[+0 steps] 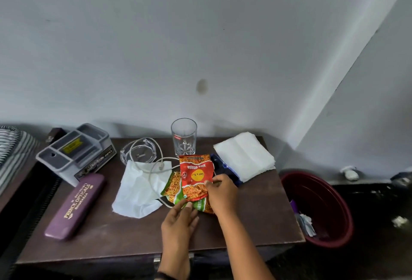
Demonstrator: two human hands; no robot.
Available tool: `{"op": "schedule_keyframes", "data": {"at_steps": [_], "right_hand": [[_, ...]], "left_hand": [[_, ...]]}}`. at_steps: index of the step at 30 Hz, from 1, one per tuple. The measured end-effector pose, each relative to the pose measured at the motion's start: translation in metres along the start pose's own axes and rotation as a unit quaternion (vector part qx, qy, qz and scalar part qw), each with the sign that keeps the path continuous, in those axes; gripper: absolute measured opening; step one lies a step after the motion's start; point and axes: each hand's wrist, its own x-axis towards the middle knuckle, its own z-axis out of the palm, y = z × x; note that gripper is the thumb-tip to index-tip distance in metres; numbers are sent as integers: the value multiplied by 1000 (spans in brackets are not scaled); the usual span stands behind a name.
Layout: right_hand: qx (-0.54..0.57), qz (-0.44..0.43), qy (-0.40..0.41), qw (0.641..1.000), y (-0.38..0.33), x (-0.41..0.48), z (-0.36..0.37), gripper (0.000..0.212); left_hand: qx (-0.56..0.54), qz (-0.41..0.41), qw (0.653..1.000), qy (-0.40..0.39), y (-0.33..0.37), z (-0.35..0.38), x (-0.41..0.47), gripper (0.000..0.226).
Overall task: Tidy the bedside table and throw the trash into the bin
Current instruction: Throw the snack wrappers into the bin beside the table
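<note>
- Two snack wrappers are gathered as trash: the red wrapper [196,176] is pinched by the right hand [220,192].
- The green wrapper [178,190] is touched by the left hand [180,219], fingers loosely open.
- A maroon bin [321,208] is placed just beside the bedside table [256,219].

Red snack packet [196,177] atop green packet [175,187], crumpled tissue [138,190] beside, on brown table [111,235], maroon bin [321,208] right

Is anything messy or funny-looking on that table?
Yes. A crumpled tissue lies in the middle with a white cable looping across it. Two snack wrappers, a red packet over a green packet, lie beside it under both hands. The organizer box sits tilted at the table's edge.
</note>
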Motion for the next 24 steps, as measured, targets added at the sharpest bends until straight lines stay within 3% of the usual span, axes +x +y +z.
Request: {"op": "schedule_keyframes", "data": {"at_steps": [7, 12, 14, 16, 20, 22, 24], "right_hand": [[68, -27, -63, 995, -5, -16, -30, 9], [34, -85, -171, 981, -4, -44, -84, 6], [62, -70, -173, 980, 2, -55, -102, 7], [157, -16, -146, 977, 15, -63, -113, 20], [309, 74, -172, 932, 50, -74, -116, 66], [337, 65, -154, 927, 66, -78, -117, 72], [362, 71, -117, 922, 78, -78, -127, 62]], "left_hand": [[17, 17, 999, 27, 6, -2, 9, 29], [25, 2, 995, -94, 20, 8, -8, 36], [15, -5, 995, -98, 21, 13, -16, 37], [-7, -12, 995, -97, 18, 19, -22, 37], [-14, -47, 989, -138, 4, 32, -36, 23], [19, -61, 985, -161, -6, 38, -40, 21], [54, -66, 979, -183, -14, 43, -41, 17]]}}
